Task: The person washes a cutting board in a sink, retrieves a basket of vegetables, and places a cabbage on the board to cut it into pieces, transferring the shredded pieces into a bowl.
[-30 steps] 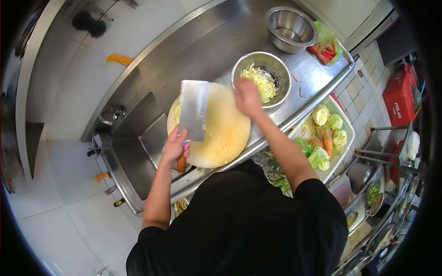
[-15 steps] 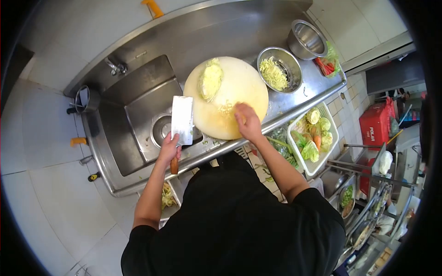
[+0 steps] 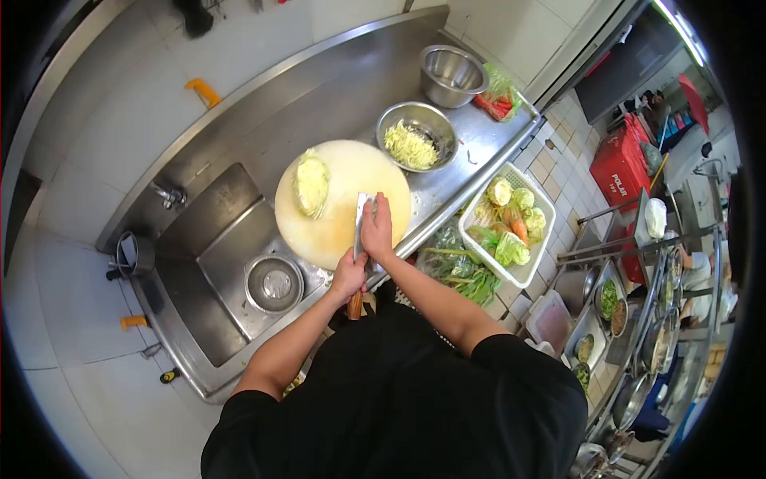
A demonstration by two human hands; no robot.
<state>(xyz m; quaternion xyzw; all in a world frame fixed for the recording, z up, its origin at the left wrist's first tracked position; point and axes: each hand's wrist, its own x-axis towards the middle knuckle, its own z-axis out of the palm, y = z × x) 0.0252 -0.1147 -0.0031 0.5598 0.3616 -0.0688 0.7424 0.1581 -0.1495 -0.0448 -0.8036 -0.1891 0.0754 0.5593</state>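
Observation:
My left hand grips the wooden handle of a cleaver. The blade stands nearly on edge over the near right part of a round, pale cutting board. Against the blade's right side lies my right hand, its fingers stretched out and close together. Whatever is between palm and blade is hidden. A piece of pale green cabbage rests on the board's left side. Past the board's upper right edge is a steel bowl holding shredded cabbage.
Left of the board is a sink with a round metal bowl in it. Another steel bowl and a bag of red peppers sit at the counter's far right. Below the counter edge stands a white basket of vegetables.
The cleaver has moved from the board's left edge over to its right part, turning from flat to on edge. My right hand has come against the blade. The camera view has shifted.

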